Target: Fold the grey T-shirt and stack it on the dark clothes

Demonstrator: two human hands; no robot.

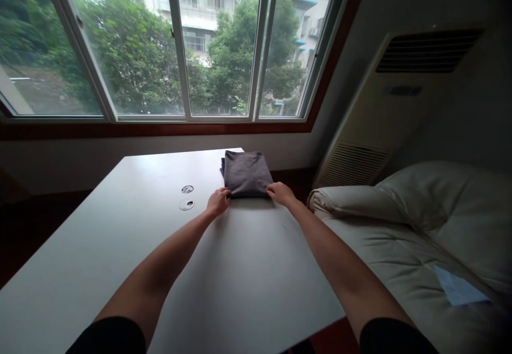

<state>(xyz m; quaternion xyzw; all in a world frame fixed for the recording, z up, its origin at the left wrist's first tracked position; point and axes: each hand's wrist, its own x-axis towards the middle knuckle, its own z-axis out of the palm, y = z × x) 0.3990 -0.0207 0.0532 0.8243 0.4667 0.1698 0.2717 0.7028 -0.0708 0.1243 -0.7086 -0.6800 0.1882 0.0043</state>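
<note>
A dark grey folded garment [246, 173] lies flat on the white table [120, 247], near its far right edge. My left hand [218, 201] rests at the garment's near left corner, fingers curled and pinching the cloth edge. At the near right corner my right hand [281, 192] does the same, fingers closed on the fabric. Both arms stretch forward across the tabletop.
A round cable hole [187, 189] and its loose cover [186, 204] sit left of the garment. A cream sofa [420, 220] with a pale blue paper [456, 287] stands right of the table. A standing air conditioner [384, 109] and a wide window [180, 45] are behind.
</note>
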